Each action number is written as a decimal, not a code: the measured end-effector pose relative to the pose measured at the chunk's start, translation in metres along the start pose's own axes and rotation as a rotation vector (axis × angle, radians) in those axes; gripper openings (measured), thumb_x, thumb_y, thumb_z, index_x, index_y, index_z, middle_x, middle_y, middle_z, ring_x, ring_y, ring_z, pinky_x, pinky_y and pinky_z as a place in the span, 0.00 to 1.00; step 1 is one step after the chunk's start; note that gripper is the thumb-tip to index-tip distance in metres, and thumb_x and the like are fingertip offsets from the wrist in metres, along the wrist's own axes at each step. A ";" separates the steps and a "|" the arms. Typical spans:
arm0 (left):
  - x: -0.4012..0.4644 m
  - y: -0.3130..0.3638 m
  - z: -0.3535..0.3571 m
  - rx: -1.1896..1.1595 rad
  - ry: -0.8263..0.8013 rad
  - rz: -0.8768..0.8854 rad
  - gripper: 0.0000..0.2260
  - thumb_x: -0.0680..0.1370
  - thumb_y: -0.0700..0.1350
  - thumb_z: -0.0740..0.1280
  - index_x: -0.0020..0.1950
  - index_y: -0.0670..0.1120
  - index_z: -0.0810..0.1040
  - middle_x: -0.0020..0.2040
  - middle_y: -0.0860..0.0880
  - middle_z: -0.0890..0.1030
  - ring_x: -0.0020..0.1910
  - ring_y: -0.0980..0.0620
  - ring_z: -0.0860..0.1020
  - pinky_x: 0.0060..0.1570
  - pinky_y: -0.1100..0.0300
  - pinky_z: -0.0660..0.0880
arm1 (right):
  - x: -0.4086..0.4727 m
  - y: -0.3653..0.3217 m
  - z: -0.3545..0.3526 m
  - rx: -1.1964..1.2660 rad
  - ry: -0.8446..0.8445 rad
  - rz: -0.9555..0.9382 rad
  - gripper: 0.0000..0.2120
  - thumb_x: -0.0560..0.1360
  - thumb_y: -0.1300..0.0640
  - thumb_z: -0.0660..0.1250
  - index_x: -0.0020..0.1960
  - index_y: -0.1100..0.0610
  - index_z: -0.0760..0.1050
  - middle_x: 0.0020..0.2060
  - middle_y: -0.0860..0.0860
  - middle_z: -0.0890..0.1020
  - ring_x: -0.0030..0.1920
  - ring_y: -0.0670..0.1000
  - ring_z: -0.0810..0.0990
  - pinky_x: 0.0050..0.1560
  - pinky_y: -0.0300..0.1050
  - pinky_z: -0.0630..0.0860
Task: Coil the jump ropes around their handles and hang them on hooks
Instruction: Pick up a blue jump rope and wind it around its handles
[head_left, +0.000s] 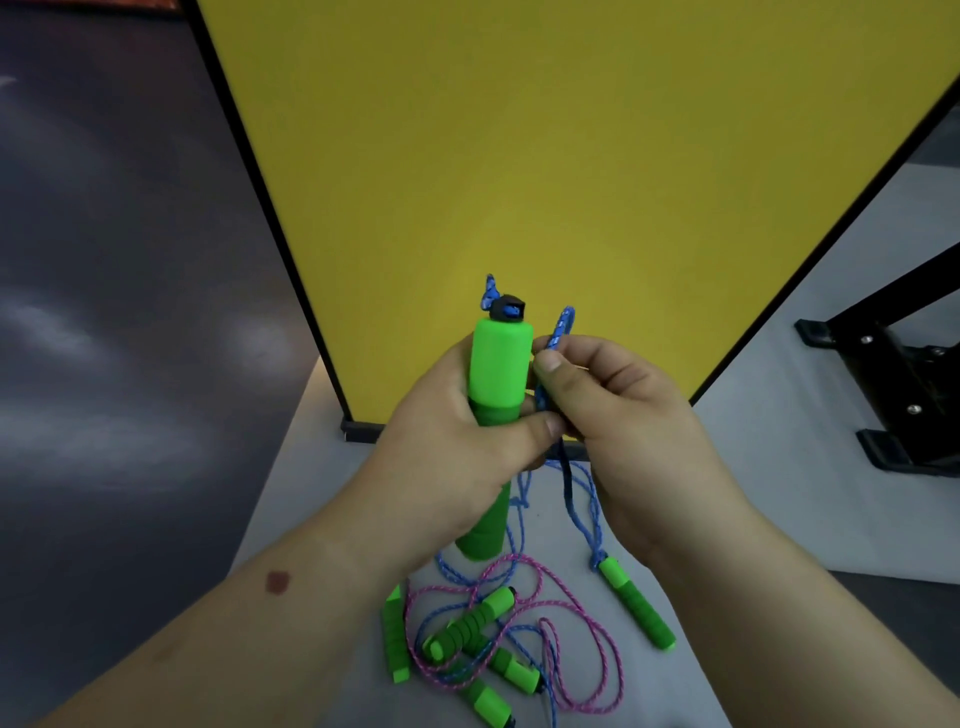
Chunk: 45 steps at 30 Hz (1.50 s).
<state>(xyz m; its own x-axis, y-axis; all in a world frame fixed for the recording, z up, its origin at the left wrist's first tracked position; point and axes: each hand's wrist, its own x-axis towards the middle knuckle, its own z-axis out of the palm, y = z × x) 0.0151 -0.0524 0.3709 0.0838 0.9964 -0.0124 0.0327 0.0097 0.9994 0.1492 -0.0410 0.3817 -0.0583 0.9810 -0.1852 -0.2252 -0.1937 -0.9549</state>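
Note:
My left hand (457, 441) grips a green foam jump-rope handle (500, 364) upright, its black cap at the top. My right hand (618, 415) pinches the blue rope (558, 327) right beside that handle; the rope hangs down from both hands. Its other green handle (636, 603) lies on the grey floor below my right wrist. A pink rope (597, 613) and several more green handles (472, 623) lie tangled on the floor beneath my hands. No hooks are in view.
A yellow panel (571, 156) with a black frame stands straight ahead. A black metal stand base (893, 395) sits at the right. Dark floor (104, 312) stretches along the left.

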 end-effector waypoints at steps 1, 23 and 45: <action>0.001 0.002 -0.002 -0.034 0.036 0.007 0.20 0.70 0.42 0.76 0.49 0.68 0.79 0.42 0.42 0.83 0.44 0.43 0.84 0.52 0.35 0.82 | 0.001 0.001 -0.002 -0.009 -0.034 0.036 0.08 0.81 0.59 0.65 0.51 0.61 0.81 0.39 0.54 0.86 0.37 0.50 0.83 0.38 0.43 0.82; 0.003 0.006 -0.010 -0.195 0.059 0.001 0.17 0.75 0.32 0.74 0.51 0.55 0.80 0.42 0.39 0.84 0.43 0.39 0.86 0.46 0.38 0.85 | 0.002 0.000 -0.002 -0.123 -0.107 0.036 0.13 0.83 0.55 0.62 0.55 0.64 0.80 0.50 0.62 0.86 0.47 0.58 0.86 0.52 0.58 0.82; 0.005 0.016 -0.017 -0.285 0.161 -0.003 0.19 0.74 0.33 0.76 0.49 0.57 0.76 0.48 0.35 0.84 0.42 0.35 0.86 0.39 0.41 0.84 | -0.001 -0.002 -0.006 -0.157 -0.278 0.229 0.14 0.82 0.52 0.62 0.55 0.58 0.84 0.45 0.55 0.88 0.47 0.53 0.86 0.58 0.52 0.80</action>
<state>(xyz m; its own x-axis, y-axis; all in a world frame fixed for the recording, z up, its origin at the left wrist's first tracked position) -0.0009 -0.0461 0.3869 -0.0756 0.9966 -0.0334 -0.2497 0.0135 0.9682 0.1553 -0.0415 0.3830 -0.3557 0.8675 -0.3478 -0.0259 -0.3812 -0.9241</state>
